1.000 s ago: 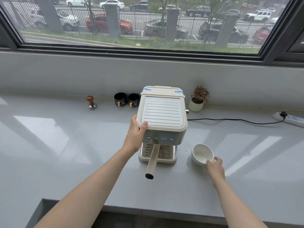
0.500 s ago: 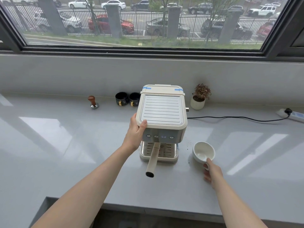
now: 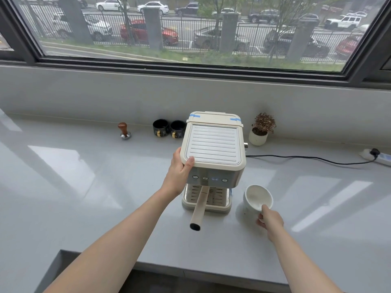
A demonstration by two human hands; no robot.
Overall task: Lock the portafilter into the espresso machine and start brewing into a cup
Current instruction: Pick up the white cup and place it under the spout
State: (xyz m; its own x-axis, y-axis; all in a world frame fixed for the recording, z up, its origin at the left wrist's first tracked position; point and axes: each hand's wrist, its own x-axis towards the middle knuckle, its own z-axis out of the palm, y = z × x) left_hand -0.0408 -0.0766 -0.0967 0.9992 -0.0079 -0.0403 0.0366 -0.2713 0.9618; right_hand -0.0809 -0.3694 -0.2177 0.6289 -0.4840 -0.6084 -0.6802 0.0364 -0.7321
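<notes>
The portafilter (image 3: 197,208) basket is hidden under the machine (image 3: 213,149); only its cream handle shows. Left hand (image 3: 179,174) grips the machine's corner; right hand (image 3: 269,220) pinches the tilted white cup (image 3: 257,198).

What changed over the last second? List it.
The right hand took hold of the cup at its near side and tipped it, so its mouth now faces the camera. The left hand stayed on the machine; the portafilter stayed put, handle pointing out.
</notes>
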